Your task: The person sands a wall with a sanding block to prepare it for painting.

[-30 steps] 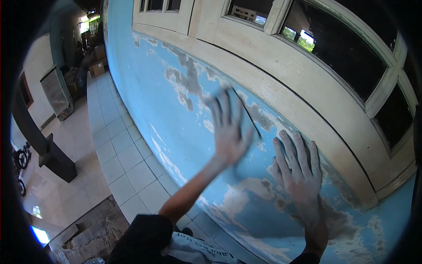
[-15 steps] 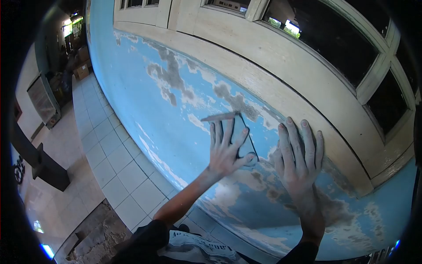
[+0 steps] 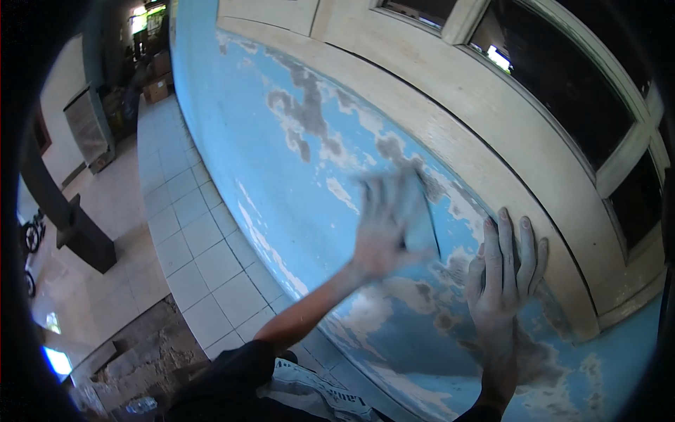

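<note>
My left hand, dusted pale and blurred by motion, has its fingers spread over a thin flat sheet or pad on the blue wall. Only a dark edge of that sheet shows beside the hand, so its shape is unclear. To the right, my right hand lies flat on the wall, fingers extended upward near the cream window frame, holding nothing. Around both hands the blue paint has patches of grey and white.
Pale floor tiles run along the wall's foot. Farther left stand a dark post, a leaning framed panel and a cardboard box. Broken, rough ground lies at the lower left.
The view has shifted, so wall and window frame sit farther right and lower. My left hand has blurred in motion over the sheet; my right hand remains flat by the frame.
</note>
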Available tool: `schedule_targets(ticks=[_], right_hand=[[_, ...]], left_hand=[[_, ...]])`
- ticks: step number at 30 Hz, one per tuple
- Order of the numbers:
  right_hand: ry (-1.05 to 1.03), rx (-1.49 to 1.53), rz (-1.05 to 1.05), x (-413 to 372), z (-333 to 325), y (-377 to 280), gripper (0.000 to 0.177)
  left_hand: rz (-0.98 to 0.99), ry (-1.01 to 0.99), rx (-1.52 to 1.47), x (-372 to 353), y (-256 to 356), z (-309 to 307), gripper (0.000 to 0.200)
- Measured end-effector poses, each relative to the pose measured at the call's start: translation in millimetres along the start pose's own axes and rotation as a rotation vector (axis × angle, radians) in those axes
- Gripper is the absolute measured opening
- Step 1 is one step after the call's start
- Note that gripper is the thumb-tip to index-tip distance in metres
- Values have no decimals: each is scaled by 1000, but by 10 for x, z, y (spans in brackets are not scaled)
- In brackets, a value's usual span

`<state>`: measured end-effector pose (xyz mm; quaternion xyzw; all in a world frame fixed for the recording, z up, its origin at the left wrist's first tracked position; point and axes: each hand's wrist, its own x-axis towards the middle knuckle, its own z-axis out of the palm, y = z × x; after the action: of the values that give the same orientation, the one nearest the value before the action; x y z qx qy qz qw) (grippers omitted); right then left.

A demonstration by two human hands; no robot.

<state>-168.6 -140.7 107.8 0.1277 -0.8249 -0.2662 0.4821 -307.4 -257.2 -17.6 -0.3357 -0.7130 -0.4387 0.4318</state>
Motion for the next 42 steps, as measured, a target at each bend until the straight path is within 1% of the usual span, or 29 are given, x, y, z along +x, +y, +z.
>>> schedule_targets(ticks=[1, 2, 4, 5, 6, 8, 9, 11, 13, 15, 16, 18, 19, 21, 24, 25, 27, 28, 30, 32, 33, 34, 35, 37, 38, 40, 41, 42], right_hand=[[-2, -53, -22, 2, 24, -4, 29], [-3, -109, -41, 4, 46, -7, 29], [-6, -128, -48, -7, 86, -12, 31], [-15, -158, -54, -5, 95, -26, 32], [-6, -152, -54, 22, 87, -45, 32], [-111, -191, -27, 70, 50, -118, 36], [-109, -183, -36, 71, 49, -142, 36], [-147, -245, -20, 47, 64, -142, 39], [-158, -247, -2, 14, 100, -141, 40], [-163, -263, 18, 14, 104, -130, 42], [-166, -258, 16, 20, 94, -134, 41], [-165, -263, 21, 14, 85, -136, 41], [-175, -267, 25, 14, 95, -144, 40], [-179, -273, 30, 2, 119, -156, 38], [-184, -284, 10, -33, 131, -106, 35], [-171, -287, 1, -72, 149, -92, 35], [-165, -296, 0, -156, 196, -52, 34], [-166, -284, 10, -198, 215, -31, 33], [-177, -281, 37, -197, 251, -110, 33], [-156, -239, 20, -79, 309, -181, 33], [-168, -254, 33, 17, 338, -258, 33], [-207, -231, -2, 168, 376, -373, 33], [-245, -207, -41, 320, 418, -473, 32], [-205, -161, -140, 590, 542, -613, 33], [-217, -179, -143, 682, 595, -674, 33], [-116, -167, -169, 820, 692, -757, 35], [-124, -182, -165, 878, 731, -780, 35], [-156, -151, -98, 922, 762, -803, 34]], left_hand=[[-188, 79, -73, 216, -133, -132, 91], [-190, 85, -61, 333, -302, -190, 91], [-340, 185, -70, 415, -593, -259, 90], [-285, 139, -8, 239, -571, -162, 86], [-176, 100, 30, 55, -481, -86, 87], [-118, -79, 51, -394, -229, 3, 86], [-127, -75, 57, -366, -309, -53, 86], [-235, 15, 24, -113, -602, -169, 85], [-410, 162, -24, 258, -1080, -319, 81], [-502, 229, -28, 569, -1517, -495, 77], [-496, 230, -34, 559, -1583, -470, 77], [-401, 220, 4, 480, -1633, -394, 83], [-354, 126, 48, 335, -1465, -401, 83], [-308, -31, 22, -22, -1172, -334, 87], [-325, -8, -8, 25, -1391, -357, 91], [-355, 92, -20, 214, -1560, -386, 87], [-484, 248, -106, 666, -1973, -562, 80], [-480, 239, -114, 783, -2148, -621, 80], [-464, 280, -48, 931, -2397, -703, 74], [-442, 261, -82, 773, -2240, -630, 77], [-342, 186, -23, 604, -2100, -566, 80], [-244, 110, 33, 484, -2018, -531, 83], [-243, 100, 10, 435, -1990, -520, 83], [-67, -10, 82, 432, -1936, -549, 89], [-68, -8, 60, 536, -1988, -586, 89], [-174, 82, -45, 1024, -2133, -821, 88], [-170, 80, -61, 1193, -2212, -876, 88], [-221, 128, -48, 1334, -2292, -910, 88]])
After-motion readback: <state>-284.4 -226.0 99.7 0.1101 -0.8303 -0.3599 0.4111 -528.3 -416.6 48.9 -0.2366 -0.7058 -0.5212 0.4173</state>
